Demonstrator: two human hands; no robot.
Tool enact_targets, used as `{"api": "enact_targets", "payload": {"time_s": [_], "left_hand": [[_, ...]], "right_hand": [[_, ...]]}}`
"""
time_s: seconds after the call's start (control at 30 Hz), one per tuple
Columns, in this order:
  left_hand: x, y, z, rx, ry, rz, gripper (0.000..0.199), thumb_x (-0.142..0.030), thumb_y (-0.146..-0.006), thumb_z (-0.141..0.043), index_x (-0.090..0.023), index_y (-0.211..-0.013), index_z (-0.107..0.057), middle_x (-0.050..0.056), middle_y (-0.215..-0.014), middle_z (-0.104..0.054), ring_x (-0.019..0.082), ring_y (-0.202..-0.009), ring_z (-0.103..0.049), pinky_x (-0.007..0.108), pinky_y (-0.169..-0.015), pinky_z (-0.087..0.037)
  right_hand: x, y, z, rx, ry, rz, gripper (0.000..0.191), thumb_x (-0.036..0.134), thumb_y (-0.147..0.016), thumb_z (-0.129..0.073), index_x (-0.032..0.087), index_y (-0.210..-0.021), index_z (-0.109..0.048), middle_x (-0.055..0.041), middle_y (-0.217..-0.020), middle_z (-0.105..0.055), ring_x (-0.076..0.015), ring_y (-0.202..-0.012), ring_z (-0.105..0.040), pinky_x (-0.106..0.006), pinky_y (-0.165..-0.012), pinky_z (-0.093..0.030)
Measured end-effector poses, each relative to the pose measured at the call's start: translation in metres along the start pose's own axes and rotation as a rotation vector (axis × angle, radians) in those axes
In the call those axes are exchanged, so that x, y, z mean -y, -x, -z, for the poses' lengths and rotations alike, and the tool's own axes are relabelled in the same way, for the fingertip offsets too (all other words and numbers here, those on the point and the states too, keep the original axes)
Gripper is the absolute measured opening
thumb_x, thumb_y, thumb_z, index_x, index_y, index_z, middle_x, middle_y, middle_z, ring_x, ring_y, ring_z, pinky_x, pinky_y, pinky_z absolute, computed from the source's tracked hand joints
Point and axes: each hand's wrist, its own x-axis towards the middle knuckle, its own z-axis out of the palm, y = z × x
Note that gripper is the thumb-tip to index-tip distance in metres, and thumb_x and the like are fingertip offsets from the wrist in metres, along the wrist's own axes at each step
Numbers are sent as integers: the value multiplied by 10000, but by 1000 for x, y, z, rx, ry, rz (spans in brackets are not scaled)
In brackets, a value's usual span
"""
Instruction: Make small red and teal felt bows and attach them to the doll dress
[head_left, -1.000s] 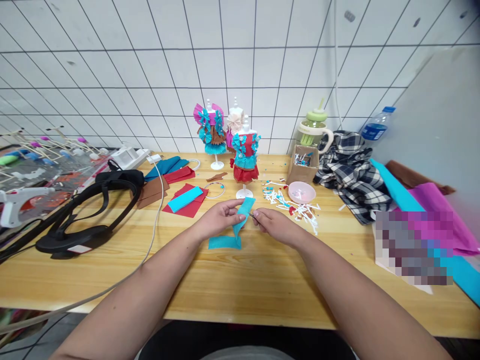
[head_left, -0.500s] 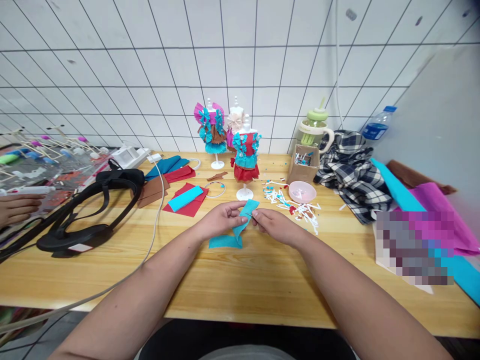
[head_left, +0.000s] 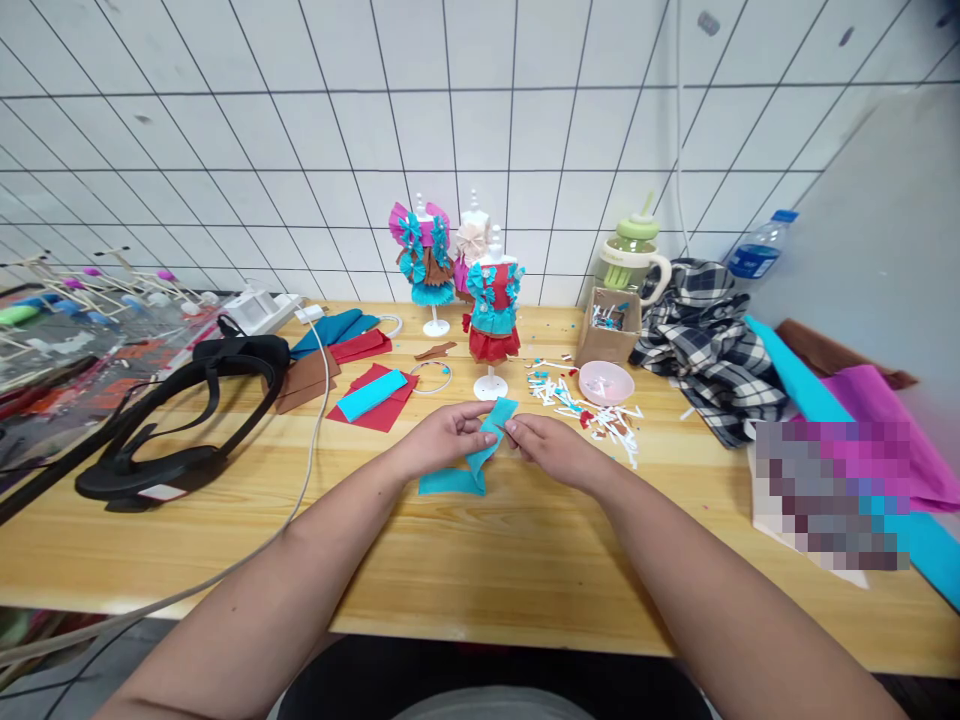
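Note:
My left hand (head_left: 448, 440) is closed on a turquoise crepe-paper strip (head_left: 487, 445), thumb on top and fingers behind. The strip's upper end stands up between my hands, and its lower end bends and trails left onto the table. My right hand (head_left: 541, 446) is pinched at the strip's right edge, holding a thin needle-like thing (head_left: 502, 429) that is too small to make out well. Just beyond my hands stands a small white mannequin (head_left: 494, 300) in a red and turquoise paper dress.
Two more dressed mannequins (head_left: 427, 250) stand behind. Paper scraps (head_left: 615, 435) lie beside a pink bowl (head_left: 606, 383) and a cardboard box (head_left: 609, 330). Left are folded turquoise paper (head_left: 373, 396), a black headset (head_left: 187, 470) and a white cable (head_left: 307, 480). Plaid cloth (head_left: 690, 330) lies right.
Another person's hand at the left edge has gone out of view. My hands keep nearly the same place on the strip, with only a slight shift of the right fingertips.

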Motion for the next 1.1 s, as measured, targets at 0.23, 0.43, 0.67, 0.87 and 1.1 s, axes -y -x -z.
{"api": "enact_targets", "payload": {"time_s": [0.23, 0.43, 0.67, 0.87, 1.1], "left_hand": [[2, -1, -1, -32, -5, 10, 753, -383, -669, -770, -146, -1326, -488, -28, -730, -598, 107, -678, -556, 257, -685, -447], [-2, 1, 0, -7, -34, -6, 710, -402, -704, -735, -171, -1330, -494, -16, -732, -607, 116, -659, -568, 256, -660, -452], [-2, 1, -1, 27, -52, -17, 717, -380, -721, -718, -175, -1359, -463, -19, -725, -594, 106, -642, -547, 238, -637, -442], [-2, 3, -5, 45, -83, -9, 689, -340, -726, -705, -170, -1351, -470, -35, -707, -563, 87, -615, -506, 214, -596, -410], [-3, 2, -6, 92, -79, -9, 643, -355, -737, -693, -170, -1321, -497, -28, -714, -566, 88, -613, -505, 209, -592, -407]], "right_hand": [[-1, 0, -3, 22, -13, 1, 388, 456, -941, -305, 192, -752, -517, -13, -717, -538, -143, -665, -474, -254, -645, -379], [0, 1, 3, 27, 40, -12, 385, 437, -946, -303, 191, -746, -521, -15, -728, -553, -147, -678, -492, -262, -658, -394], [-2, 1, 1, 10, 73, -15, 377, 434, -945, -311, 191, -769, -538, -11, -719, -562, -142, -667, -500, -257, -646, -389], [-5, -2, -3, 2, 103, 16, 383, 461, -940, -314, 199, -766, -531, -4, -702, -563, -140, -650, -495, -251, -627, -368], [-4, -2, -2, 11, 146, 21, 365, 435, -938, -341, 192, -729, -517, -4, -680, -553, -131, -624, -476, -242, -603, -357]]}}
